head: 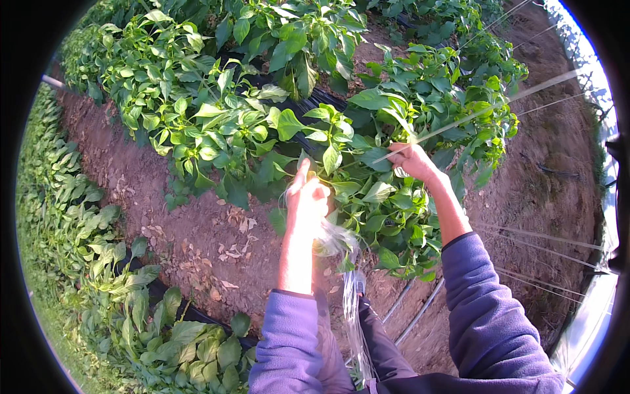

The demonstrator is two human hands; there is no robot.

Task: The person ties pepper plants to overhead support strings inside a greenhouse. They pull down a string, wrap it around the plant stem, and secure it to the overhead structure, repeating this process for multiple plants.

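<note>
My left hand point(309, 197) is in bright sunlight, its index finger stretched toward the pepper plant point(332, 157) and its other fingers curled. A loose bundle of clear, thin plastic twine point(339, 239) hangs from this hand, and its strands trail down past my legs. My right hand point(412, 160) reaches in among the leaves of the same row, fingers bent and the tips partly hidden by foliage. Whether it grips a stem or a strand, I cannot tell. A pale straight cord point(472, 114) crosses the view from the upper right to my right hand.
Leafy pepper plants point(162, 83) stand in rows over black plastic mulch point(320, 100). Bare soil with dry leaves point(236, 246) lies between rows. Metal bars point(418, 310) are beside my legs. Several thin cords point(541, 241) stretch toward the pale sheeting point(590, 325) at right.
</note>
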